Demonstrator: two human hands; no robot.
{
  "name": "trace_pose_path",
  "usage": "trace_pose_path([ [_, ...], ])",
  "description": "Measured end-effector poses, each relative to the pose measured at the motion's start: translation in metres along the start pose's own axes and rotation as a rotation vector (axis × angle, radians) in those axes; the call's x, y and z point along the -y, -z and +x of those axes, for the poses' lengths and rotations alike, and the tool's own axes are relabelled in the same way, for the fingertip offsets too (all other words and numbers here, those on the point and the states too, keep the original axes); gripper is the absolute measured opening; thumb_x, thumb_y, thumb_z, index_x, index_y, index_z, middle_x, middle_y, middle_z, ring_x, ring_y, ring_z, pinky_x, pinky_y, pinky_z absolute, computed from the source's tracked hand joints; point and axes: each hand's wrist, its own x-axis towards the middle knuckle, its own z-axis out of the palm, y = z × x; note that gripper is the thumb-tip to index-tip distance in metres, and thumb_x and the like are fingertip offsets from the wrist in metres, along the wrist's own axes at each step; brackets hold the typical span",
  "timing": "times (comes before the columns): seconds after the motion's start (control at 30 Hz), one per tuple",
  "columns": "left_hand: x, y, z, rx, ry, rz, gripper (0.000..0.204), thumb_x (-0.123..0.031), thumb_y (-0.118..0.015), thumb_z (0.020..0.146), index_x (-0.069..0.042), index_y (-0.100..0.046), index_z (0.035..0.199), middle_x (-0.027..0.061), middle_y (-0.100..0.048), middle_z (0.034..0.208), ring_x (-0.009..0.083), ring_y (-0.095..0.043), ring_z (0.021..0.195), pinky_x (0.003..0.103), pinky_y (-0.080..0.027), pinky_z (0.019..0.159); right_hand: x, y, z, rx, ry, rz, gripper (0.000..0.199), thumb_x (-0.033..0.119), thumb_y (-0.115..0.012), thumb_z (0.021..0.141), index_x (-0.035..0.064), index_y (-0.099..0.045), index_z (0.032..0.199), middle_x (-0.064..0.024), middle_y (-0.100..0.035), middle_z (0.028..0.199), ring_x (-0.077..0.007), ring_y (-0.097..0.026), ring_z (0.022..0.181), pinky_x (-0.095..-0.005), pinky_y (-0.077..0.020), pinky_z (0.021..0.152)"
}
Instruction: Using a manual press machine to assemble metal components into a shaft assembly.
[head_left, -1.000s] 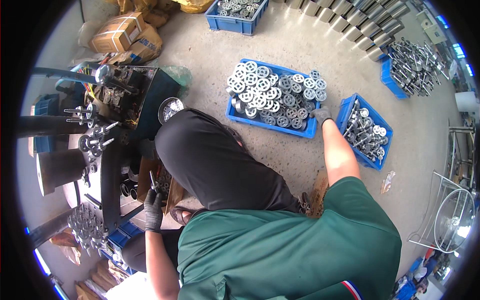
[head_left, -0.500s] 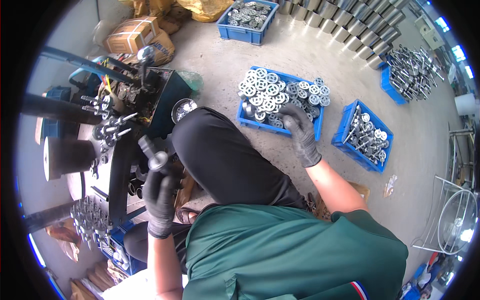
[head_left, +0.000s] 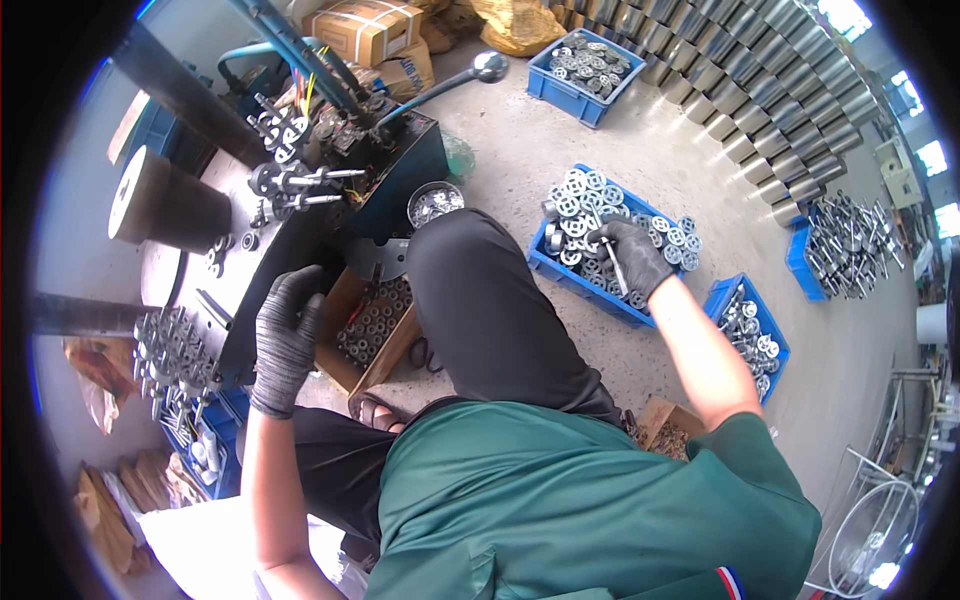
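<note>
My right hand (head_left: 637, 257), in a grey glove, is closed around a slim metal shaft (head_left: 616, 266) above a blue crate (head_left: 583, 283) heaped with spoked metal discs (head_left: 573, 206). My fingers hide part of the shaft. My left hand (head_left: 287, 335), also gloved, is raised beside the round metal bench (head_left: 240, 290). Its fingers are loosely bent with a gap to the thumb, and nothing shows in them. On the bench, shafts with discs (head_left: 290, 185) lie beyond this hand, and a cluster of upright shaft parts (head_left: 170, 350) stands at its near left edge.
A lever with a ball knob (head_left: 488, 67) juts from the machine (head_left: 405, 165). A box of small rings (head_left: 375, 325) and a bowl of parts (head_left: 436, 203) are by my knee. Crates of shafts (head_left: 850, 245) and discs (head_left: 585, 65) stand farther off, near stacked metal cylinders (head_left: 740, 90).
The view has swung left. The shaft with a disc that was in my left hand no longer shows there. My right hand, previously reaching over the discs, now grips a shaft.
</note>
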Motion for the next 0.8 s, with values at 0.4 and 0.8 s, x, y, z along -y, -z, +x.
trace_pose_path([
  [0.4,0.075,-0.023,-0.030,0.314,0.049,0.392,0.028,-0.018,-0.068,0.088,-0.008,-0.069,0.115,0.0165,-0.067,0.105,0.0377,-0.065,0.100,0.045,-0.053,0.087,0.073,-0.071,0.078,0.140,0.232,-1.802,0.040,0.034,-0.065,0.086,0.0134,-0.074,0.119,-0.0185,-0.072,0.118,-0.0332,-0.069,0.110,-0.0432,-0.0536,0.093],
  [0.8,0.088,-0.030,-0.024,0.391,0.010,0.393,0.028,-0.019,-0.067,0.090,-0.008,-0.068,0.116,0.0183,-0.068,0.107,0.0393,-0.066,0.100,0.047,-0.054,0.085,-0.029,-0.078,0.189,0.158,0.495,-2.631,0.024,0.022,-0.066,0.086,0.0134,-0.080,0.103,-0.0091,-0.078,0.098,-0.0295,-0.074,0.089,-0.0492,-0.0545,0.066],
])
